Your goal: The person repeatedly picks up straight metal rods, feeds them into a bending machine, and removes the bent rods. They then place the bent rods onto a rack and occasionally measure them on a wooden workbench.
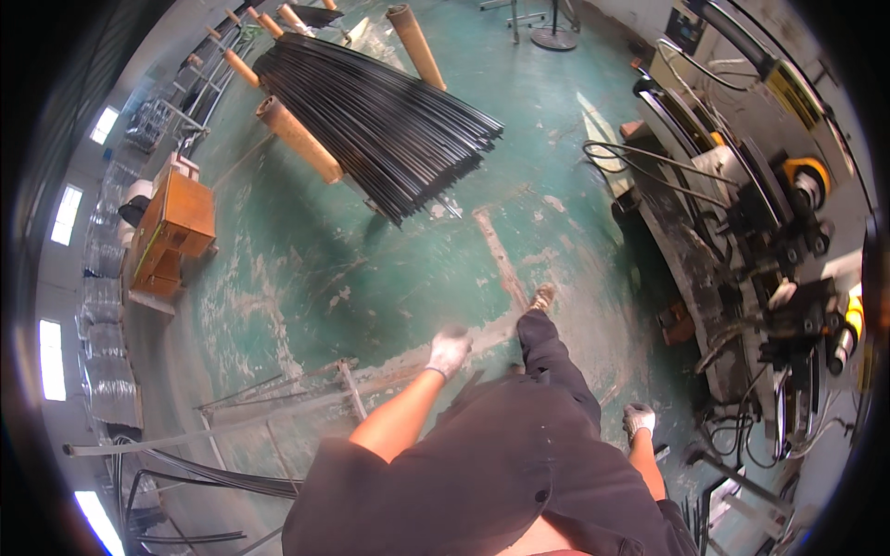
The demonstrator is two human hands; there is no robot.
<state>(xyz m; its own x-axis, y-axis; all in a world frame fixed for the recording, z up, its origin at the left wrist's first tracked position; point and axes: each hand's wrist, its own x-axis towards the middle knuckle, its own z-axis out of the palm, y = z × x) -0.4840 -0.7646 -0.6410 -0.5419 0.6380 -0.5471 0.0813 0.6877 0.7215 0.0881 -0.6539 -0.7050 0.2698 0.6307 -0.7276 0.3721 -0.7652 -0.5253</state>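
Note:
My left hand (451,352), in a whitish work glove, hangs over the floor left of my body. Motion smears its fingers, so I cannot tell whether they are open or closed, and no held thing shows. My right hand (639,420) hangs low at my right side in a dirty whitish glove. Its fingers look curled closed, with nothing visible in them. Beyond my hands, a wide bundle of long black rods (380,116) rests on a rack with brown, roll-like posts (298,139). My shoe (542,297) is stepped forward on the floor.
Machinery with hoses and cables (732,195) lines the right side. A low metal frame (350,389) stands at left, near bent black rods (222,477). Farther left is a brown wooden cabinet (178,222). The green floor (324,278) is worn and scuffed.

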